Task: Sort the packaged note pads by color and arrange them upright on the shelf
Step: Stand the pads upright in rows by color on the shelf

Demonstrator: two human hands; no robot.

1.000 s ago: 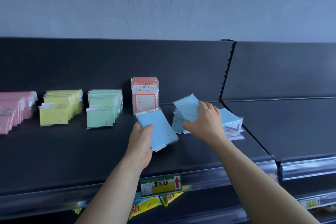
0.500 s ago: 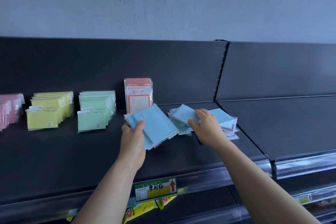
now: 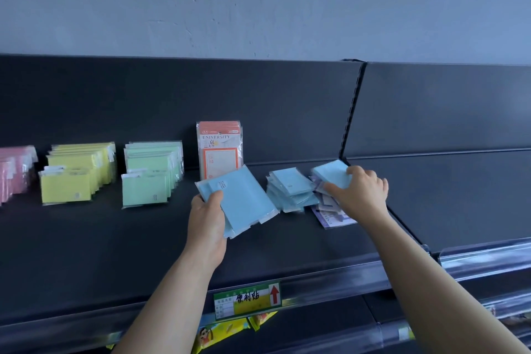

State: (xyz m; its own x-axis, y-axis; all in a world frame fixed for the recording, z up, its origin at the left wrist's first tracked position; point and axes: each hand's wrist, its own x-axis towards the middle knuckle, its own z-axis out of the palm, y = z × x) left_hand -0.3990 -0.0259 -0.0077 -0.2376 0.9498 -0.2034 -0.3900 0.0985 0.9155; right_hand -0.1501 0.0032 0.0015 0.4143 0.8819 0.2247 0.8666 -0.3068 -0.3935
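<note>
left hand [image 3: 207, 221]: fingers curled round blue pad stack [image 3: 244, 201], tilted above shelf [image 3: 86, 238] | right hand [image 3: 362, 195]: fingers pinching single blue pad [image 3: 330, 174] atop loose pile [image 3: 330, 211]

Both forearms reached up past the price label [image 3: 247, 297], one on each side. Above and slightly left of the label, left hand [image 3: 208, 221] gripped a stack of blue pads [image 3: 244, 201], thumb across the top face. Higher and well right of the label, right hand [image 3: 359, 195] pinched a single blue pad [image 3: 330, 175], fingers curled over its far edge.
</note>
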